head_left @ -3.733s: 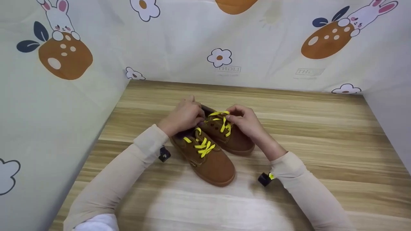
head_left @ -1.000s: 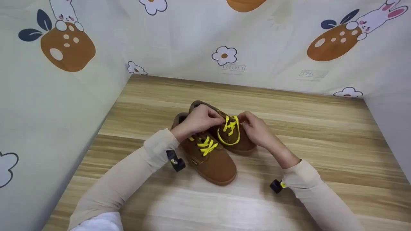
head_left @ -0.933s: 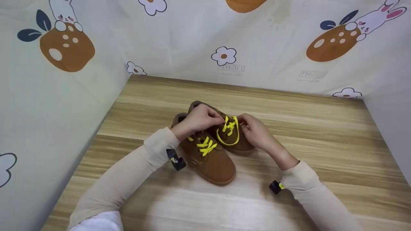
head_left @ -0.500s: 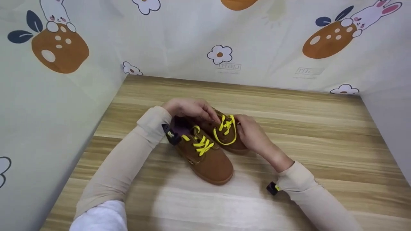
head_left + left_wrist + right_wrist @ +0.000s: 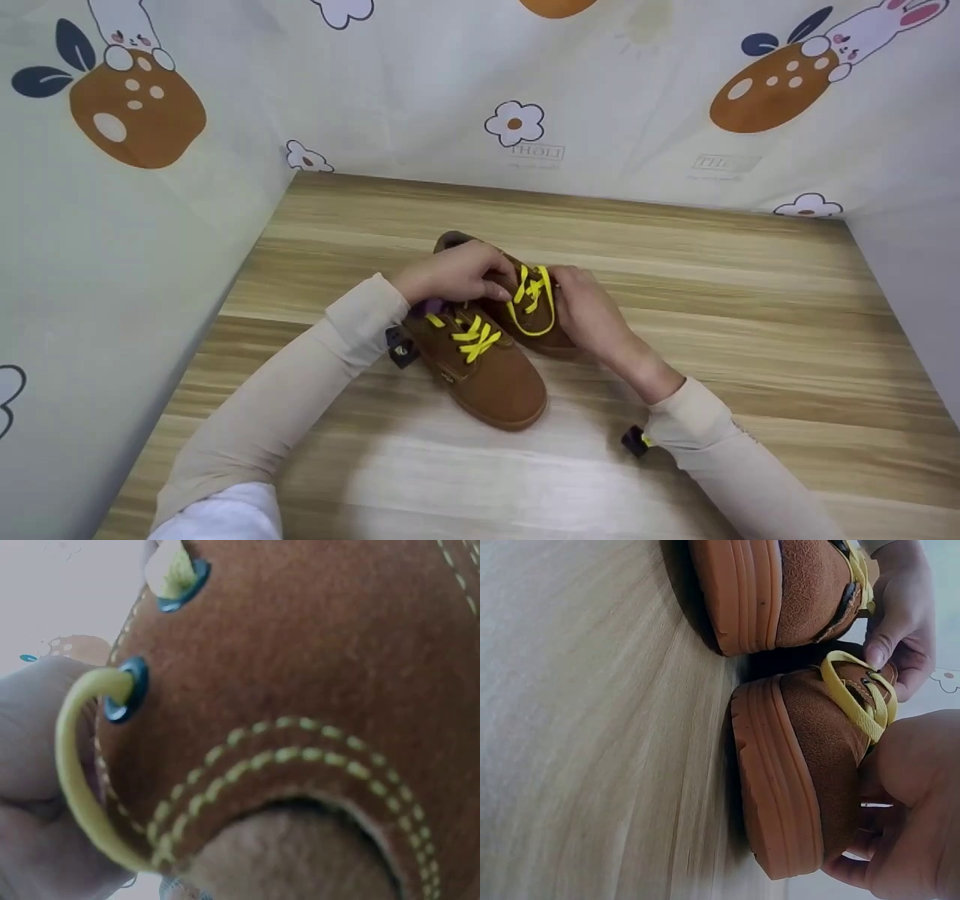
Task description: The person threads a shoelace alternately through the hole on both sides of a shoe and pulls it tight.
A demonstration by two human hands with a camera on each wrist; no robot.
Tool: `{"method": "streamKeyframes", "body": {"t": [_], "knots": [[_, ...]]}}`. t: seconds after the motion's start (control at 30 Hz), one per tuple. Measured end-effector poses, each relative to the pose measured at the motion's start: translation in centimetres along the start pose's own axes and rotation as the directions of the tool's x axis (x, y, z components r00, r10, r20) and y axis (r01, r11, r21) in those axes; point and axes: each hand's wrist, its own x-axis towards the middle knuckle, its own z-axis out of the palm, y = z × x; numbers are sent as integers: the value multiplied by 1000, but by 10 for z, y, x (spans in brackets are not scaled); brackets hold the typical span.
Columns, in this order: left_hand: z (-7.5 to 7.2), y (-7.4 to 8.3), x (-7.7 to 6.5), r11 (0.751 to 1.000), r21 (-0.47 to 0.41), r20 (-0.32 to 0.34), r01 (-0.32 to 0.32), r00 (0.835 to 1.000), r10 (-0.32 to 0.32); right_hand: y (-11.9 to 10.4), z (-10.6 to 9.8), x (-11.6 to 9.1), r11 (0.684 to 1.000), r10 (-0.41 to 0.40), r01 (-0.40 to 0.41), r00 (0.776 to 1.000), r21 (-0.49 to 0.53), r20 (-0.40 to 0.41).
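Observation:
Two brown suede shoes with yellow laces stand side by side. At the farther shoe (image 5: 559, 341), my left hand (image 5: 461, 271) pinches the yellow shoelace (image 5: 847, 697) at the left eyelet flap, its thumb at an eyelet in the right wrist view. The lace hangs in a wide loop over the tongue. My right hand (image 5: 592, 311) grips the other side of that shoe, fingers curled along its upper. The nearer shoe (image 5: 502, 390) has its lace crossed. Close up in the left wrist view are an eyelet (image 5: 127, 690) and stitched brown suede.
The shoes stand on a wood-grain tabletop (image 5: 750, 315). A white cloth printed with fruit, rabbits and flowers (image 5: 420, 90) rises behind and at the sides. Dark wrist cameras (image 5: 636, 441) hang under both sleeves.
The right hand has gone from pinching the lace to gripping the shoe's side. The lace now forms a wide loop. My left hand rose over the shoe, then came back down to the flap.

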Motion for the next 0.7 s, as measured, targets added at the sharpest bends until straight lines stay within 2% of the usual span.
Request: {"method": "streamKeyframes", "body": {"t": [0.13, 0.23, 0.33, 0.4, 0.5, 0.57, 0.63, 0.7], "knots": [[0, 4, -3, 999, 23, -36, 45, 998, -45, -1, 2, -1, 1000, 7, -7, 1000, 1, -6], [1, 11, -5, 993, 94, -68, 77, 995, -71, -2, 2, -1, 1000, 3, -3, 1000, -1, -11], [4, 15, -5, 987, 151, -74, 59, 996, -48, -2, 1, 0, 1000, 0, 0, 1000, -2, -13], [5, 14, -5, 988, 146, -77, 41, 997, -30, -2, 1, 0, 1000, 4, -4, 1000, -6, -9], [6, 11, -6, 997, 49, -108, 67, 992, -61, -2, 1, -1, 1000, 4, -4, 1000, -15, -7], [6, 9, -6, 992, -49, -153, 113, 981, -120, -2, 1, -1, 1000, 7, -7, 1000, -20, -6], [7, 7, -6, 976, -145, -208, 162, 960, -190, -3, 1, -1, 1000, 6, -6, 1000, -21, -7], [8, 6, -6, 945, -257, -276, 203, 922, -273, -3, 2, -1, 1000, 7, -7, 1000, -22, -7]]}}
